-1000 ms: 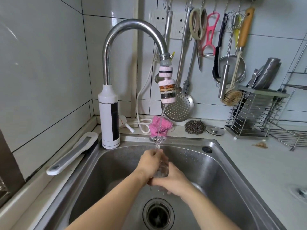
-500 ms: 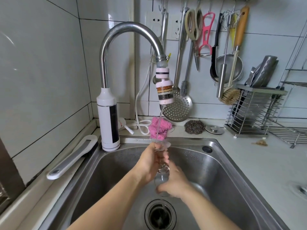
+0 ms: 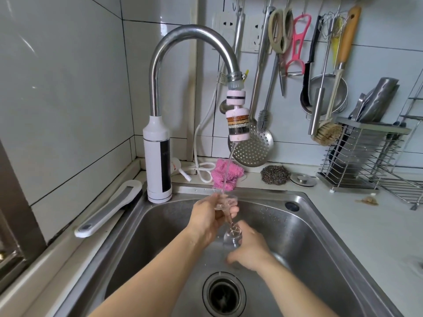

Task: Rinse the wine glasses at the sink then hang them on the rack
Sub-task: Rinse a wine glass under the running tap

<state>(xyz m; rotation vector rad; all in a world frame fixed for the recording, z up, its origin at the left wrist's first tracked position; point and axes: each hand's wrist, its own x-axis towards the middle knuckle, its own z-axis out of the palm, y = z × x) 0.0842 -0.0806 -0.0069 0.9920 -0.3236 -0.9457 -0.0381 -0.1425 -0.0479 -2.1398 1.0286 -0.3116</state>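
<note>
With the left hand (image 3: 209, 217), gripped the wine glass (image 3: 232, 236) by its foot, fingers and thumb curled round the foot's edge and the top of the stem. Held it upside down above the sink (image 3: 320, 236), foot uppermost, bowl lowest, stem leaning a little to the right on the way down. With the right hand (image 3: 250, 251), clasped the bowl from the right side, fingers bent round the glass; could not make out the fingertips behind it. Took the thin stream of water (image 3: 229, 165) on the upturned foot, just beside the left fingers. Traced that stream up to a pink filter (image 3: 237, 124) clamped on the end of the curved steel tap (image 3: 190, 33), itself rising from a white body at the sink's back left corner. Saw the drain (image 3: 223, 294) low in the basin, between the two forearms. Found on the ledge behind the sink a pink cloth (image 3: 235, 172), a scouring pad (image 3: 275, 175) to its right, and a metal plug (image 3: 303, 179) just beside the pad. Noted a white and grey handle (image 3: 109, 209) lying along the left ledge, near the tap's body. Counted along the tiled wall a hanging slotted spoon (image 3: 253, 149), scissors (image 3: 280, 30), a pink peeler (image 3: 297, 43), a strainer (image 3: 329, 83) and a brush (image 3: 328, 135). Spotted a wire basket (image 3: 364, 156) on the counter (image 3: 366, 236) to the right, well apart from the hands, with steel utensils standing in it.
</note>
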